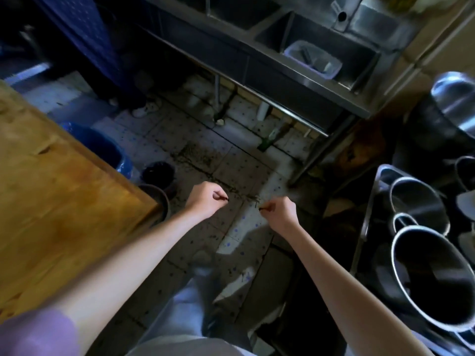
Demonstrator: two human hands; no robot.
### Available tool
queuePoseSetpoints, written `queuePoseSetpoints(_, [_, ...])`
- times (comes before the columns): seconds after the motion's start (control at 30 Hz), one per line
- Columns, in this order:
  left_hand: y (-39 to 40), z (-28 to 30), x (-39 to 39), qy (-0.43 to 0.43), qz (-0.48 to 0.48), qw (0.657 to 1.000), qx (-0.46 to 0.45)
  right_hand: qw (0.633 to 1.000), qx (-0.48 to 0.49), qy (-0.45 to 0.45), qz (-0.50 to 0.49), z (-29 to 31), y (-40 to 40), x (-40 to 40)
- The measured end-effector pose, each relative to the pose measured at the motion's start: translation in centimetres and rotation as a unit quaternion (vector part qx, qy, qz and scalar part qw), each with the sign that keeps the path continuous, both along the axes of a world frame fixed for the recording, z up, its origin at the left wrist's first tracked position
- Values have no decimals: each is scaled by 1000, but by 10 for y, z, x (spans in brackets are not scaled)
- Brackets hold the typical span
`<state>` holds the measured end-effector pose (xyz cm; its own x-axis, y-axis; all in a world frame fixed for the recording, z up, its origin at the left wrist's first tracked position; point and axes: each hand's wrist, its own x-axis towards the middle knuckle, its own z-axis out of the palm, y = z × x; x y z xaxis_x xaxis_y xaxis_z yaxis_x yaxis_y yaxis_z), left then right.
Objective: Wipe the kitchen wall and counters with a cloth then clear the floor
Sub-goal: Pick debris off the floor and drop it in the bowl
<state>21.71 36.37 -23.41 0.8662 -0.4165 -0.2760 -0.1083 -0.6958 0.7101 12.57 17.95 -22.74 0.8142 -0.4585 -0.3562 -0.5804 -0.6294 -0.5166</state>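
The tiled floor is strewn with dark greenish scraps, thickest in a patch ahead of my hands. Both my arms reach down and forward over it. My left hand has its fingers curled and pinches a small dark scrap at its fingertips. A little to the right, my right hand is curled the same way and pinches another thin dark scrap. Whether the hands touch the floor cannot be told. No cloth shows anywhere.
A wooden worktop fills the left. Beside it on the floor stand a blue bucket and two dark pots. A steel sink unit holding a plastic basket spans the back. Steel pots are stacked at the right.
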Motion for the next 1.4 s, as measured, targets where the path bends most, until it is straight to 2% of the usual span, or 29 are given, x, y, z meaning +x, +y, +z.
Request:
queuePoseSetpoints(0.5, [-28, -14, 154, 1, 90, 996, -3, 989, -46, 33, 135, 10, -41, 186])
queuePoseSetpoints(0.73, [-26, -23, 210, 25, 139, 990, 6, 982, -6, 22, 185, 5, -45, 273])
queuePoseSetpoints(0.87, [-29, -26, 245, 19, 198, 980, 8, 970, 2, 38, 242, 0, -49, 334])
queuePoseSetpoints(1.17, [-39, -43, 293, 24, 362, 931, 48, 917, 8, 49, 396, -22, -57, 460])
queuePoseSetpoints(1.27, [-39, -50, 303, 20, 419, 907, 44, 898, 11, 40, 438, -30, -47, 491])
queuePoseSetpoints(1.4, [-26, -58, 316, 58, 504, 861, 37, 869, 6, 49, 493, -44, -18, 525])
